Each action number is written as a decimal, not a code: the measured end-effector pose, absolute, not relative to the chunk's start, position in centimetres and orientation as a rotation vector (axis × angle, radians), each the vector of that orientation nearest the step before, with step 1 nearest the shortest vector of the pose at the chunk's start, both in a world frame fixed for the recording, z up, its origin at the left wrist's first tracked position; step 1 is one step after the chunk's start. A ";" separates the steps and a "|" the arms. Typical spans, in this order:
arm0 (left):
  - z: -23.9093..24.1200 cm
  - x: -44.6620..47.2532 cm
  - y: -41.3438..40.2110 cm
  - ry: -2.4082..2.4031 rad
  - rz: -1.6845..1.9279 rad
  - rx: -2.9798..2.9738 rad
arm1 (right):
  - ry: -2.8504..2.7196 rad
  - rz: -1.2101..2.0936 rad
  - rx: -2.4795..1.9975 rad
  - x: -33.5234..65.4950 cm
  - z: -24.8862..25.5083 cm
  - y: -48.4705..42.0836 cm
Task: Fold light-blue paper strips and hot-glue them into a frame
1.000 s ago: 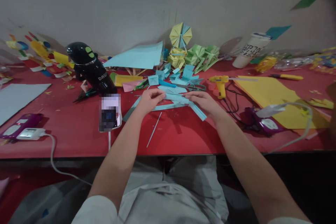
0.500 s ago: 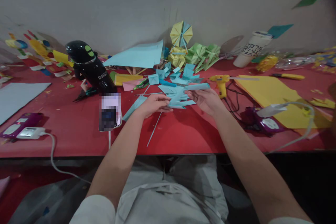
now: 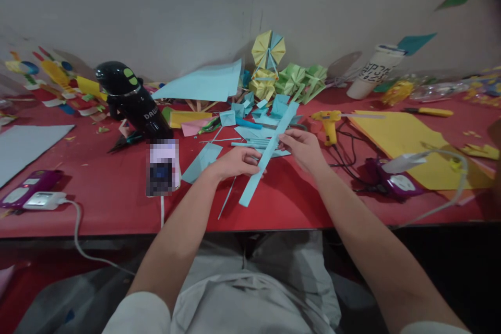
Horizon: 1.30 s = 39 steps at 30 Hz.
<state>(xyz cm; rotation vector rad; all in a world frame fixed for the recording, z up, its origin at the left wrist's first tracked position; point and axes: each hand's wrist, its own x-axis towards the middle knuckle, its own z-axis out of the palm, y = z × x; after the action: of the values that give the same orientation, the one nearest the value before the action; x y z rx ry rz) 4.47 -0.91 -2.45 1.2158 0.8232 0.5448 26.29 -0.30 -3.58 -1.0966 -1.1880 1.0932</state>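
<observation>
Blue strip spans left hand and right hand, black bottle hiding contents

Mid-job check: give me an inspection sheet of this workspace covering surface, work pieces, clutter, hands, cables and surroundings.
Surface: red table, scattered with paper scraps.
Work pieces: blue strip held slantwise; thin rolls lie beyond the hands.
Clutter: phone, flask, glue gun, cup, yellow sheets, yellow-handled tool.
Hands: left hand holds the strip's nearer half; right hand grips it farther up.
Cables: white cable hangs over the front edge; black cable lies near the glue gun.
Surroundings: grey wall behind.
</observation>
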 end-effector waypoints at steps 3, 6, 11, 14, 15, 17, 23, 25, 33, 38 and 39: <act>-2.2 4.8 -1.1 0.863 0.550 1.250 | -1.205 1.138 -1.076 26.0 -3.4 -0.6; -2.0 5.4 -1.2 0.921 0.690 1.347 | -1.250 1.185 -1.068 25.4 -3.2 -1.0; -2.6 5.9 -0.6 0.969 0.903 1.420 | -1.391 1.181 -1.026 24.4 -3.1 -1.5; -3.1 6.0 -0.2 0.935 0.982 1.424 | -1.494 1.121 -1.001 24.3 -3.3 -1.5; -3.2 5.9 -0.2 0.931 0.995 1.426 | -1.521 1.086 -1.001 24.3 -3.3 -1.5; -3.2 5.9 -0.2 0.930 0.985 1.435 | -1.562 1.006 -0.990 24.3 -3.4 -1.5; -2.9 6.0 -0.5 0.905 0.972 1.422 | -1.639 0.897 -0.918 24.3 -3.1 -1.7; -3.0 6.1 -0.5 0.898 1.014 1.376 | -1.658 0.857 -0.916 24.4 -3.0 -1.8; -2.4 6.3 -0.7 0.813 0.943 1.120 | -1.801 0.676 -0.866 24.9 -2.5 -2.1; -2.0 5.9 -0.7 0.830 0.850 1.032 | -1.895 0.603 -0.877 25.0 -2.6 -2.1; -1.9 5.8 -0.6 0.833 0.830 1.013 | -1.906 0.595 -0.868 25.1 -2.7 -2.1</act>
<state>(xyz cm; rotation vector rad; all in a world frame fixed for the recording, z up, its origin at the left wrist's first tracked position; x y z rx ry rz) 5.78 -0.64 -1.95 1.0129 0.8332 0.8301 25.08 -2.13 -2.67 -0.8678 -1.9058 0.5954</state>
